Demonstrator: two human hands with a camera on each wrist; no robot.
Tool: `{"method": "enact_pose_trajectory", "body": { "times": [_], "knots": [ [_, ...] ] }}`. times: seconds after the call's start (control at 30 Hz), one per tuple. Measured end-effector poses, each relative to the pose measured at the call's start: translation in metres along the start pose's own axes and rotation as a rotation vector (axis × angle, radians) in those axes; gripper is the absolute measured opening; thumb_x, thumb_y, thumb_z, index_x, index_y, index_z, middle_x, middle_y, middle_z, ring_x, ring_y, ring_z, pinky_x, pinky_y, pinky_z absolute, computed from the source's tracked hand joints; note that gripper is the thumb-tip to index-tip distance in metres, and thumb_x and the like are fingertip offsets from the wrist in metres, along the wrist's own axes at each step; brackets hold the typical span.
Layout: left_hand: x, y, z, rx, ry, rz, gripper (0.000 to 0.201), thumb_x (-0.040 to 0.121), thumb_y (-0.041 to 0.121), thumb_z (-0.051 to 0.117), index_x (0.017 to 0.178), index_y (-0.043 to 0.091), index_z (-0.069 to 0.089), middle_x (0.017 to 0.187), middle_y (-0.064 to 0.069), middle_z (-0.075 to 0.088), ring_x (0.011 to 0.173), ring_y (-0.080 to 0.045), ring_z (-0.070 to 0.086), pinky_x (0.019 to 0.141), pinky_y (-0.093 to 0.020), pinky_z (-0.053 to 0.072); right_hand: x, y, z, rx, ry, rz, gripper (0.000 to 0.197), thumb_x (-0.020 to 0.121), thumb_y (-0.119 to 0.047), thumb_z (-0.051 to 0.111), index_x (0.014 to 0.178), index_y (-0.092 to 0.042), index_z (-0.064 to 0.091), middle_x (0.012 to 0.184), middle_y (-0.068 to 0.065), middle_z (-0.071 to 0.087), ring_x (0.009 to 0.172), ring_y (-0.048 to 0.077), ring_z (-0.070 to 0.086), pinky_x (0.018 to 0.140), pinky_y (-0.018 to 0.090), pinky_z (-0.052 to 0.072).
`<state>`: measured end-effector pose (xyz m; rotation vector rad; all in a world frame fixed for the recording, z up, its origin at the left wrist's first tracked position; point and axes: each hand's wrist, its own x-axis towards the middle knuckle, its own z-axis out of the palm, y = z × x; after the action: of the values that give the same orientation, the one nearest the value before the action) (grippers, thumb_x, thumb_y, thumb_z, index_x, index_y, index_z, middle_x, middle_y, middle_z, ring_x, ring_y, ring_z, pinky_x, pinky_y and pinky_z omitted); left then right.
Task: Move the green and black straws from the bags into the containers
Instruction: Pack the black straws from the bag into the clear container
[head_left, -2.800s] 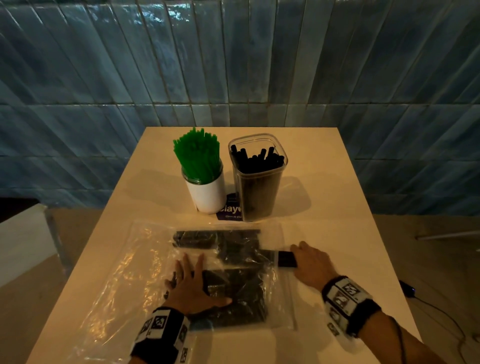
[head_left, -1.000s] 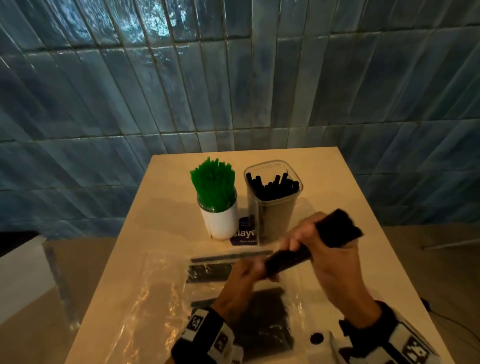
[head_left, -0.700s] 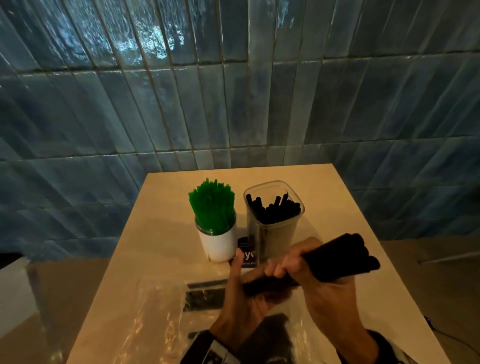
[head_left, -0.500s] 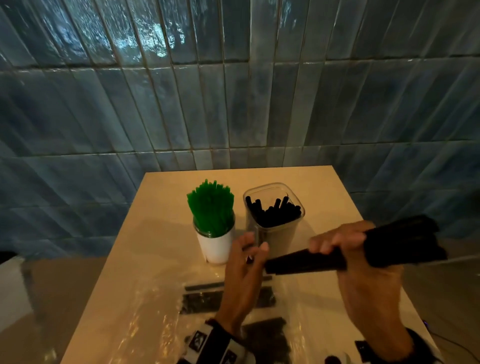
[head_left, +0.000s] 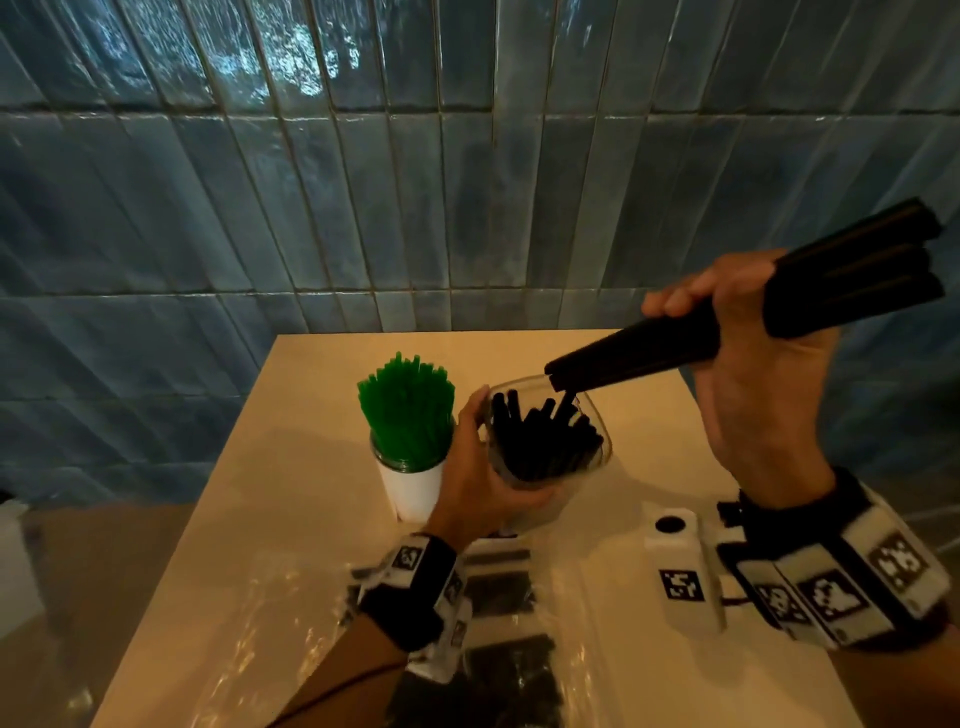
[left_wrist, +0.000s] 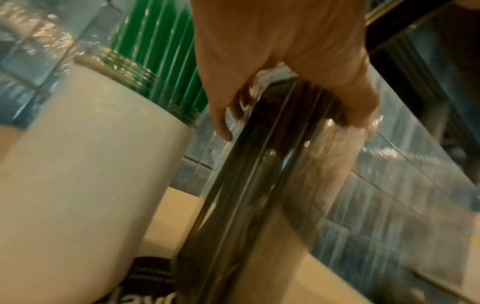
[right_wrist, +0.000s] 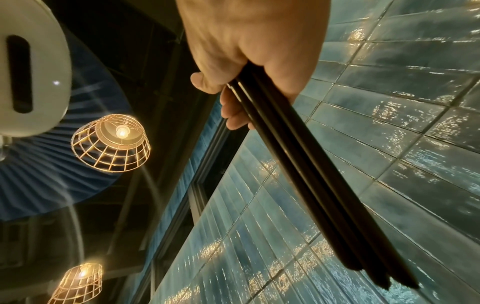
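My right hand (head_left: 727, 343) (right_wrist: 241, 67) grips a bundle of black straws (head_left: 675, 343) (right_wrist: 306, 174), raised and slanted, its lower end at the rim of the clear container (head_left: 582, 499) (left_wrist: 259, 185). That container holds several black straws and is tilted toward me. My left hand (head_left: 483, 467) (left_wrist: 280, 67) wraps around its left side and holds it. Beside it on the left stands the white jar (head_left: 413, 491) (left_wrist: 85, 174) full of green straws (head_left: 408, 410) (left_wrist: 161, 51). Clear bags (head_left: 519, 670) with black straws inside lie on the table in front.
The beige table (head_left: 649, 447) ends at a blue tiled wall (head_left: 363, 182). A dark printed card (left_wrist: 148, 288) lies under the containers. An empty crumpled clear bag (head_left: 249, 634) covers the near left of the table. Wire lamps (right_wrist: 111, 144) hang overhead.
My right hand lifted the black straw bundle out of the bag and swung its end over to the clear container. My left hand left the bag and took hold of the container, tilting it.
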<state>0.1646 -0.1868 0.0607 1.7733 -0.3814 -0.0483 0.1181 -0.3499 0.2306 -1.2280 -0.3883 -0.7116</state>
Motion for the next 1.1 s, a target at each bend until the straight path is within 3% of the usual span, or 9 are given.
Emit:
{"method": "enact_pose_trajectory", "body": {
  "times": [0.17,0.27,0.4,0.5,0.63,0.77,0.87,0.97,1.1],
  "knots": [
    [-0.051,-0.011,0.006,0.126,-0.042,0.127,0.121,0.049,0.028,0.093,0.141,0.037,0.015,0.140,0.022,0.036,0.127,0.000,0.041,0.102,-0.031,0.044,-0.034,0.008,-0.004,0.088,-0.091,0.052,0.014,0.079,-0.037,0.069,0.076,-0.023,0.066,0.071,-0.007,0.066,0.070,0.015,0.065,0.073,0.031,0.053],
    [-0.065,-0.009,0.008,0.177,-0.071,0.226,0.125,0.047,0.027,0.091,0.136,0.055,0.008,0.136,0.041,0.025,0.125,0.014,0.034,0.103,-0.012,0.034,-0.054,0.010,-0.007,0.127,-0.116,0.091,0.014,0.079,-0.033,0.070,0.078,-0.019,0.067,0.072,-0.003,0.066,0.070,0.018,0.065,0.074,0.031,0.053],
    [-0.065,-0.013,0.007,0.198,-0.076,0.258,0.125,0.050,0.025,0.091,0.138,0.052,0.007,0.137,0.039,0.025,0.126,0.012,0.036,0.100,-0.010,0.036,-0.067,0.000,-0.017,0.144,-0.121,0.043,0.010,0.082,-0.030,0.064,0.081,-0.021,0.067,0.075,-0.006,0.068,0.072,0.018,0.066,0.078,0.031,0.052],
    [-0.061,-0.017,0.006,0.224,-0.043,0.272,0.125,0.049,0.026,0.093,0.141,0.040,0.010,0.141,0.021,0.029,0.128,0.003,0.038,0.102,-0.021,0.041,-0.073,-0.004,-0.017,0.156,-0.121,0.056,0.013,0.081,-0.033,0.065,0.079,-0.020,0.068,0.074,-0.005,0.068,0.071,0.019,0.066,0.078,0.031,0.052],
    [-0.060,-0.016,0.005,0.238,-0.039,0.282,0.125,0.048,0.026,0.093,0.141,0.042,0.010,0.141,0.028,0.027,0.128,0.008,0.035,0.104,-0.016,0.036,-0.083,0.015,-0.011,0.090,-0.087,0.199,0.019,0.076,-0.036,0.072,0.076,-0.017,0.069,0.074,0.000,0.068,0.075,0.021,0.067,0.078,0.032,0.054],
    [-0.060,-0.016,0.003,0.206,-0.029,0.236,0.119,0.051,0.035,0.089,0.141,0.040,0.013,0.140,0.001,0.040,0.129,-0.008,0.042,0.102,-0.017,0.038,-0.082,0.027,-0.015,-0.022,0.017,0.207,0.025,0.072,-0.046,0.074,0.073,-0.022,0.068,0.072,-0.002,0.069,0.073,0.019,0.068,0.076,0.030,0.055],
    [-0.060,-0.015,0.003,0.209,-0.058,0.220,0.112,0.053,0.032,0.089,0.140,0.028,0.018,0.140,0.006,0.037,0.129,0.000,0.039,0.102,-0.014,0.037,-0.076,0.023,-0.021,0.044,0.010,0.111,0.014,0.079,-0.038,0.070,0.078,-0.024,0.069,0.076,-0.003,0.069,0.077,0.019,0.069,0.081,0.035,0.054],
    [-0.060,-0.015,0.004,0.157,-0.094,0.157,0.108,0.051,0.030,0.089,0.134,0.039,0.020,0.137,0.014,0.035,0.124,0.010,0.038,0.098,-0.008,0.036,-0.073,0.027,-0.023,-0.004,0.019,0.077,0.011,0.079,-0.037,0.069,0.079,-0.026,0.069,0.078,-0.005,0.070,0.078,0.021,0.069,0.082,0.038,0.055],
    [-0.060,-0.014,0.005,0.153,-0.110,0.119,0.110,0.051,0.028,0.088,0.135,0.040,0.018,0.135,0.018,0.036,0.122,0.011,0.038,0.097,-0.005,0.034,-0.084,0.046,-0.019,-0.228,0.057,0.248,0.020,0.070,-0.039,0.075,0.074,-0.021,0.071,0.075,-0.006,0.072,0.079,0.017,0.069,0.080,0.021,0.053]
  ]
}}
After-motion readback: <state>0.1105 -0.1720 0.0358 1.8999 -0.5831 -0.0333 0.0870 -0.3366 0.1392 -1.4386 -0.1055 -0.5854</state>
